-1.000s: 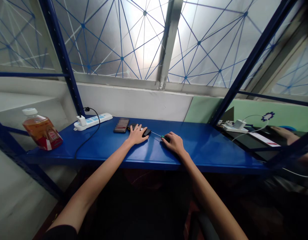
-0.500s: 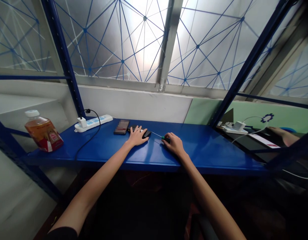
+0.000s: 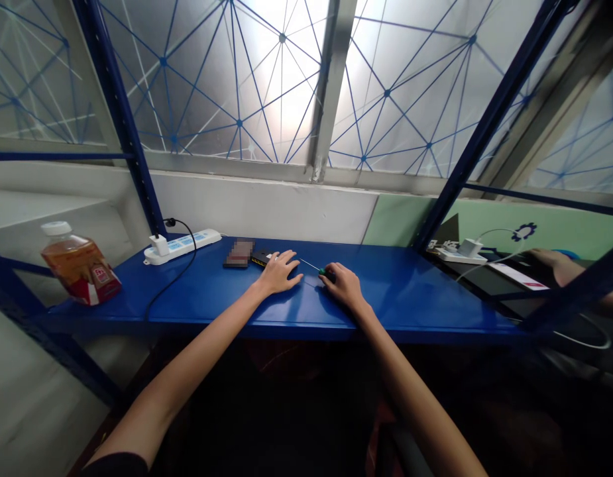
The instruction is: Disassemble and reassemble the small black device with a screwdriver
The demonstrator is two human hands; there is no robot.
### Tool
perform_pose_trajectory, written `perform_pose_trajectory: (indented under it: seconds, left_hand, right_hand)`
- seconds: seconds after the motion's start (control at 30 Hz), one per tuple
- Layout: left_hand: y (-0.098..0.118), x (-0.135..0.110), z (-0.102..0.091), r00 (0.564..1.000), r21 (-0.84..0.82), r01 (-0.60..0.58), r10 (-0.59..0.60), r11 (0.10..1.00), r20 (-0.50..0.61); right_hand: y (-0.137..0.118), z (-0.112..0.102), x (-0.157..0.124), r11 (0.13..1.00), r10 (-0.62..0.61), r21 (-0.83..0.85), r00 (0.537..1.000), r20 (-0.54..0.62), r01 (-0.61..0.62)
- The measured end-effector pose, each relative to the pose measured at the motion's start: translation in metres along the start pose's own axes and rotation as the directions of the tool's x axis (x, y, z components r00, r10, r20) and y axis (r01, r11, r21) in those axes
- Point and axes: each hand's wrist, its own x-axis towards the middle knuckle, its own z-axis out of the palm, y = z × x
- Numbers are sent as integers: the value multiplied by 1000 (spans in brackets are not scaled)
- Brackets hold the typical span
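1. Blue table (image 3: 395,291) spans the scene, with two forearms reaching over its near edge; one bottle (image 3: 82,271) with a white cap leans at the left end.
2. Near the middle, the right hand (image 3: 342,285) has its fingers curled around the green handle of one screwdriver (image 3: 323,271); the thin shaft points left and away, its tip just beside the left hand.
3. Left of it, the left hand (image 3: 280,273) lies palm down with fingers spread wide, over one dark block with a yellow edge (image 3: 260,258).
4. Compared with a moment ago, the left hand has slid right along the block: more of the left end shows, and the right end, visible before, is covered. This looks like a fresh placing of the steadying hand, nearer the tool; whether the fingers press or merely rest, I cannot tell.
5. Just left of the block lies one phone (image 3: 239,255), its screen blurred out; farther left, one white power strip (image 3: 184,246) carries one plug (image 3: 159,245) with a black cable (image 3: 187,266).
6. Far right, beyond the upright (image 3: 452,169), one co-worker's hand (image 3: 562,268) shows; patterned windows (image 3: 211,99) stand behind everything.
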Motion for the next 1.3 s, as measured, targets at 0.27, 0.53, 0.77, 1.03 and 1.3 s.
perform_pose_trajectory:
  seconds: [0.27,0.53,0.77,1.03,1.3]
  left_hand:
    - [1,-1,4,996,32,-65,63,997,69]
    - [4,0,2,994,68,-43,36,997,100]
    - [2,-1,5,994,82,-40,32,996,100]
    - [4,0,2,981,58,-75,63,995,182]
    - [-6,-1,6,969,43,87,-95,995,227]
  right_hand:
    - [-1,1,0,999,-34,32,999,-29,35]
    - [1,3,0,1000,-26,15,999,-48,27]
    - [-1,1,0,1000,-12,6,999,-49,12]
    - [0,1,0,997,64,-30,995,-74,-67]
    - [2,-1,-1,999,45,7,996,-78,-45]
